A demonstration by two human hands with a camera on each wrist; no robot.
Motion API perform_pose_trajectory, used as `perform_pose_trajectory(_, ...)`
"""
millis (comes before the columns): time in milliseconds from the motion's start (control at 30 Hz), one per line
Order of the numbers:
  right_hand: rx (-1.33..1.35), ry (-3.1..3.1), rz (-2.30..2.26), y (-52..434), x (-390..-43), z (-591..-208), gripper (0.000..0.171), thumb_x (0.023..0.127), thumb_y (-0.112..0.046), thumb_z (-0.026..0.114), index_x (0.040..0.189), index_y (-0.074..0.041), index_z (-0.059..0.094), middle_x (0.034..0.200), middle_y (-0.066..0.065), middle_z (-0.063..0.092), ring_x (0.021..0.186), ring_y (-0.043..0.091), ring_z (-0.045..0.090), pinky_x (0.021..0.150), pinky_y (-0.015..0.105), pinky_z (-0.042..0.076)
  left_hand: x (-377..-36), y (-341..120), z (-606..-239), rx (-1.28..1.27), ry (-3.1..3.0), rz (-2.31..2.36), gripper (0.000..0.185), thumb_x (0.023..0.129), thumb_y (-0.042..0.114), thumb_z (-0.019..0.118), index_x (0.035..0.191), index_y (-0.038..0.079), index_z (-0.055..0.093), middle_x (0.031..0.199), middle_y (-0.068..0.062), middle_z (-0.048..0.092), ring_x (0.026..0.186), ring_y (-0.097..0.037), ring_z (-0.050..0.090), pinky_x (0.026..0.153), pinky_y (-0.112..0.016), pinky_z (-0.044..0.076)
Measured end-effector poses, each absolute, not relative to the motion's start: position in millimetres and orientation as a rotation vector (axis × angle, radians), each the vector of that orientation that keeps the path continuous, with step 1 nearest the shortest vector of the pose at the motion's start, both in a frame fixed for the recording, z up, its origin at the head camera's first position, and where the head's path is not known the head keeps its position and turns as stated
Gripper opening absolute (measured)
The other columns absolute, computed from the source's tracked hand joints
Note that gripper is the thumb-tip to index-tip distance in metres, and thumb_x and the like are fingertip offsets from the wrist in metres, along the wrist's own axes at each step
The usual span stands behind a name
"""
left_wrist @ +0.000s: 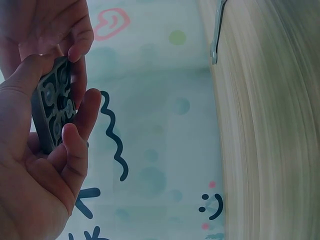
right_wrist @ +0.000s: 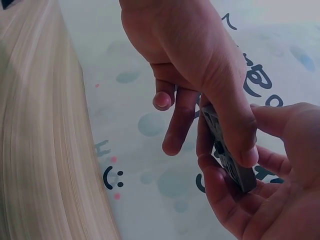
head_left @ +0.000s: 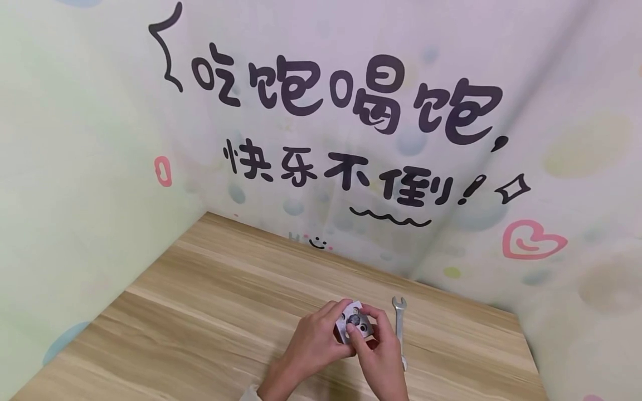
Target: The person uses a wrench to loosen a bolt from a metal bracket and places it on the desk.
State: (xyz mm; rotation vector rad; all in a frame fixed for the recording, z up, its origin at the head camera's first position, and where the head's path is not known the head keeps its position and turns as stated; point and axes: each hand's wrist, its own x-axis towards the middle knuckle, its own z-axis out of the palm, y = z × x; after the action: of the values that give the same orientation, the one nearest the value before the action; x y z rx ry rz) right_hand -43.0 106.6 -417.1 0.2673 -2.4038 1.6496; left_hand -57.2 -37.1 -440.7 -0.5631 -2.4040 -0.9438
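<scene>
So right now I've got this little grey square plate [head_left: 355, 326] pinched up off the wooden table [head_left: 200, 312] between both hands, my left hand [head_left: 313, 342] cupping its edge with thumb and fingers curled round it and my right hand [head_left: 378, 353] gripping the opposite side, probably so the holes and ribs on its face point up at me and I can look it over. Just right of the plate a small silver wrench [head_left: 399, 328] lies flat on the table, and beyond the plate stands the pastel backdrop [head_left: 351, 139] with big black lettering.
</scene>
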Motion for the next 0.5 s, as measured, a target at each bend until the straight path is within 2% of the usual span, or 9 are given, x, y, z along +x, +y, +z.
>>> perform_pose_trajectory(167, 0.202, -2.391, 1.678, 104.7, -43.9, -416.1, 0.032, 0.086, -0.008, 0.075, 0.107, -0.005, 0.051, 0.126, 0.014, 0.064, 0.08, 0.007, 0.064, 0.06, 0.025, 0.052, -56.9, -36.2, -441.2, -0.566, -2.402, -0.921, 0.07, 0.065, 0.032, 0.086, 0.127, 0.012, 0.061, 0.105, 0.003, 0.067, 0.078, -0.007, 0.062, 0.065, -0.019, 0.049)
perform_pose_trajectory(333, 0.155, -2.369, 1.621, 102.3, -45.4, -418.3, 0.035, 0.082, -0.007, 0.079, 0.093, -0.005, 0.046, 0.12, 0.015, 0.067, 0.079, 0.008, 0.066, 0.058, 0.025, 0.052, -56.6, -35.1, -441.5, -0.579, -2.389, -0.909, 0.07, 0.065, 0.032, 0.086, 0.126, 0.012, 0.061, 0.103, 0.004, 0.066, 0.076, -0.005, 0.061, 0.064, -0.018, 0.048)
perform_pose_trajectory(500, 0.133, -2.34, 1.517, 100.9, -47.3, -422.0, 0.034, 0.078, -0.004, 0.082, 0.085, -0.007, 0.049, 0.113, 0.01, 0.071, 0.075, 0.006, 0.066, 0.057, 0.025, 0.053, -56.4, -33.9, -441.1, -0.582, -2.39, -0.908, 0.068, 0.066, 0.033, 0.086, 0.125, 0.013, 0.061, 0.102, 0.005, 0.066, 0.076, -0.005, 0.06, 0.063, -0.016, 0.047)
